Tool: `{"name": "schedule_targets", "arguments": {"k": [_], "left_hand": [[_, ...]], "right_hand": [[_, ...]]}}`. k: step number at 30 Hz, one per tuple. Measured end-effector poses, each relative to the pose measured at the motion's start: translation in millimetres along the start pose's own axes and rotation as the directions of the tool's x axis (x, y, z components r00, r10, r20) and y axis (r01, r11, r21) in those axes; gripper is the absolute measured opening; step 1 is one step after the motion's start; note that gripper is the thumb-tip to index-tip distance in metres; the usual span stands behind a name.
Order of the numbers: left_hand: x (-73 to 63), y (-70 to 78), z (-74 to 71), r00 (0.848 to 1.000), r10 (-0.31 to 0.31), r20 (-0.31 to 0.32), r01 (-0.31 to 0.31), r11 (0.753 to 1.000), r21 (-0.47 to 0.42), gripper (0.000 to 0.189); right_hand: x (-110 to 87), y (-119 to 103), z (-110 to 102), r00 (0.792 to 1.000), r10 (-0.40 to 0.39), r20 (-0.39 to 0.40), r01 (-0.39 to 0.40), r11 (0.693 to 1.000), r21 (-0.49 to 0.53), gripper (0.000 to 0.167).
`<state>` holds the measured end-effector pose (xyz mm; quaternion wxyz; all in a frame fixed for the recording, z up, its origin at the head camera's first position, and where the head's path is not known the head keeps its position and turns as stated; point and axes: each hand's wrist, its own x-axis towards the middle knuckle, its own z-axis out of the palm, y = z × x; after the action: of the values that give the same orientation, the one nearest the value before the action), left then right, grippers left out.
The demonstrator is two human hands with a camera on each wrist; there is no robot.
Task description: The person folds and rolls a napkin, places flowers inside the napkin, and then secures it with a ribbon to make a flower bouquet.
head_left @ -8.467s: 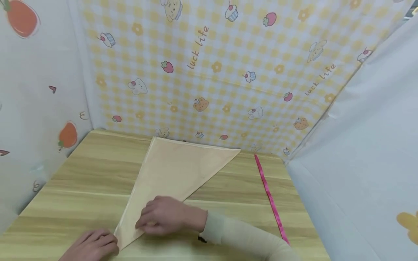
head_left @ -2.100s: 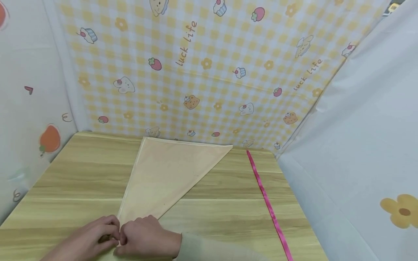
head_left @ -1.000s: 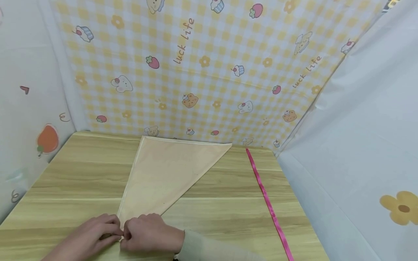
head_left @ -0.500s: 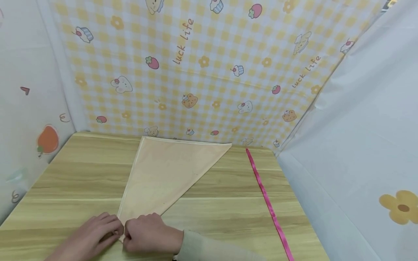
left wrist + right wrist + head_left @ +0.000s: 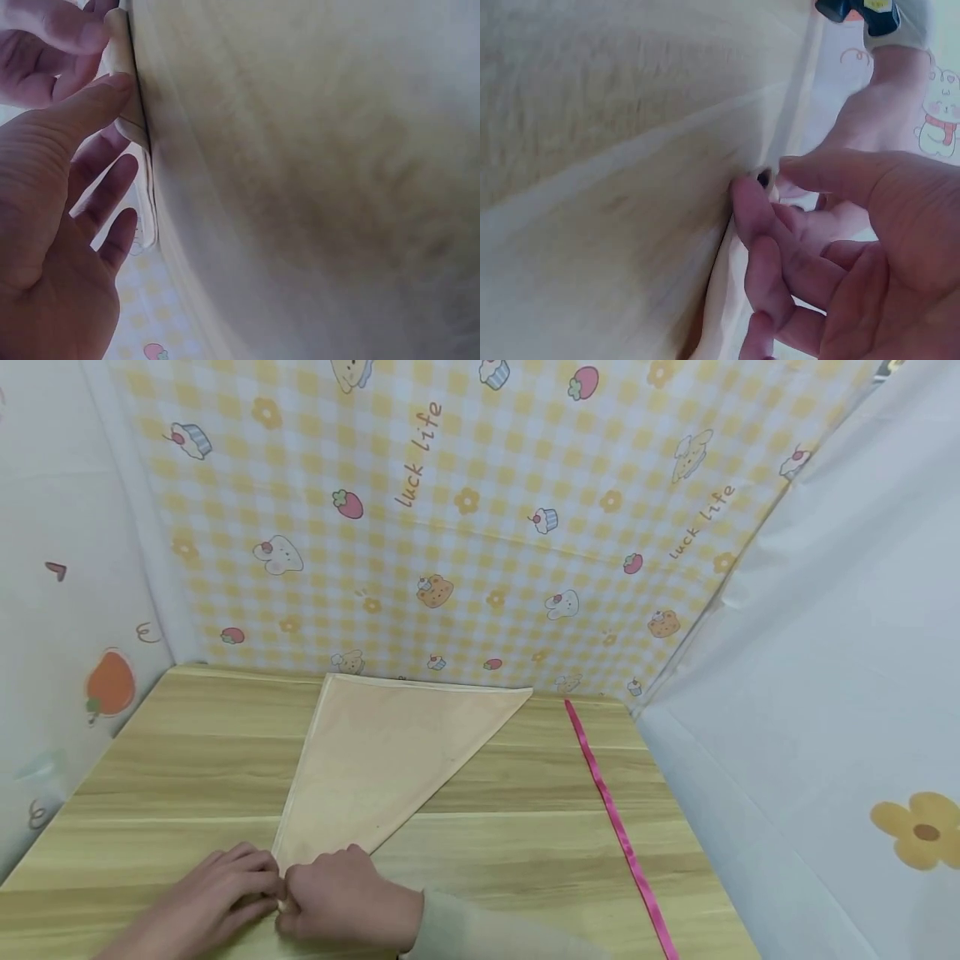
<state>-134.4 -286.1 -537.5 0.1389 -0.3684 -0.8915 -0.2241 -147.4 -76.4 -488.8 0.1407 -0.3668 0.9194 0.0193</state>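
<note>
I've got two bare hands (image 5: 217, 893) (image 5: 351, 897), one peach triangular cloth (image 5: 382, 752) and one long pink ribbon (image 5: 620, 828). Just one wood-grain tabletop (image 5: 517, 843), btw.

Right hand (image 5: 892, 232) pinching rolled cloth (image 5: 720, 300), left hand (image 5: 859, 129) behind.

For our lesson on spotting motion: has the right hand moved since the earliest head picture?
Yes. Judged against the table, the right hand has come away from the far edge and is now right beside the left hand.
</note>
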Motion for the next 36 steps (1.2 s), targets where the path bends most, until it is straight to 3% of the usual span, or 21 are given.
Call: {"name": "schedule_targets", "arguments": {"k": [3, 9, 17, 22, 30, 36], "left_hand": [[2.9, -0.4, -2.2, 0.999, -0.017, 0.043, 0.018, 1.000, -0.016, 0.032], [5.3, -1.2, -3.4, 0.996, -0.038, 0.083, 0.041, 0.998, -0.039, 0.031], [6.5, -1.1, 1.6, 0.992, -0.077, 0.104, 0.085, 0.994, -0.070, 0.031], [8.3, 1.1, 4.2, 0.993, -0.093, 0.076, 0.097, 0.994, -0.049, 0.030], [12.1, -1.7, 3.7, 0.992, -0.090, 0.093, 0.099, 0.991, -0.089, 0.030], [16.5, -4.2, 5.4, 1.000, -0.030, -0.008, 0.030, 0.999, -0.032, 0.035]], "right_hand": [[-0.4, -4, 1, 1.000, -0.003, -0.006, 0.003, 0.999, -0.041, 0.054], [-2.5, -5, 3, 1.000, 0.004, -0.031, -0.007, 0.997, -0.081, 0.045], [-2.8, 4, 2, 1.000, 0.019, -0.004, -0.019, 1.000, 0.004, 0.044], [-0.6, 13, 0, 1.000, 0.026, 0.010, -0.027, 0.996, 0.086, 0.049], [7.1, 23, -6, 0.991, 0.040, 0.130, -0.073, 0.962, 0.262, 0.043], [11.0, 28, -6, 0.984, 0.048, 0.174, -0.100, 0.948, 0.301, 0.038]]}}
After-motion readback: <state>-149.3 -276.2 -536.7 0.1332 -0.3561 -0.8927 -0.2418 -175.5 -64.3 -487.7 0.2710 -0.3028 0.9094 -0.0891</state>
